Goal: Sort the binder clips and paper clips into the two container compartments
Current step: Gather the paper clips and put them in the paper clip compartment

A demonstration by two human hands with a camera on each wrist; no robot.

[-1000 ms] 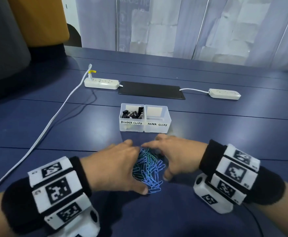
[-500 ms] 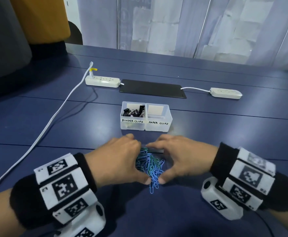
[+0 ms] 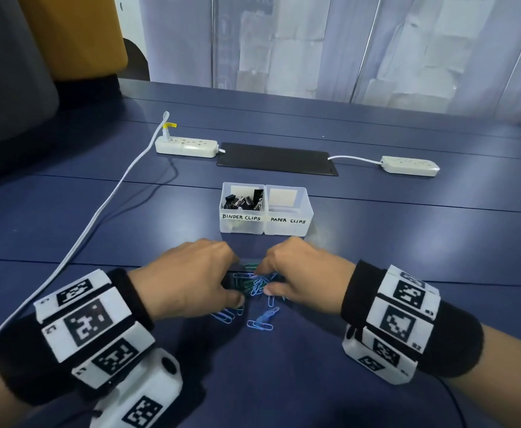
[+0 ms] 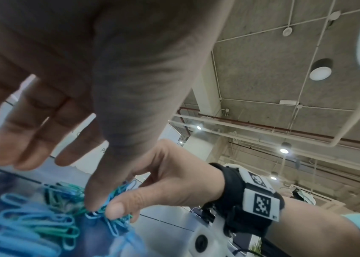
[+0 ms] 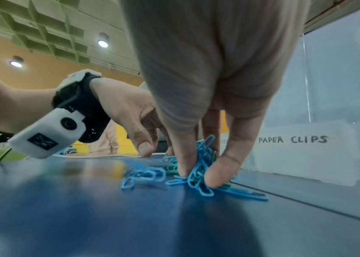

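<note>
On the near part of the blue table [image 3: 67, 230], both hands were held palm-down around a heap of paper clips [image 3: 254, 282]. The right hand [image 3: 302, 273] was seen with thumb and fingers pinched on a bunch of blue and green clips standing up from the heap. The left hand [image 3: 188, 279] was arched beside it, fingertips down at the heap; whether anything was gripped could not be told. A few loose clips [image 3: 260, 319] were scattered nearer. Just beyond, black binder clips [image 3: 243, 202] were held in the left compartment of the container [image 3: 265, 225].
</note>
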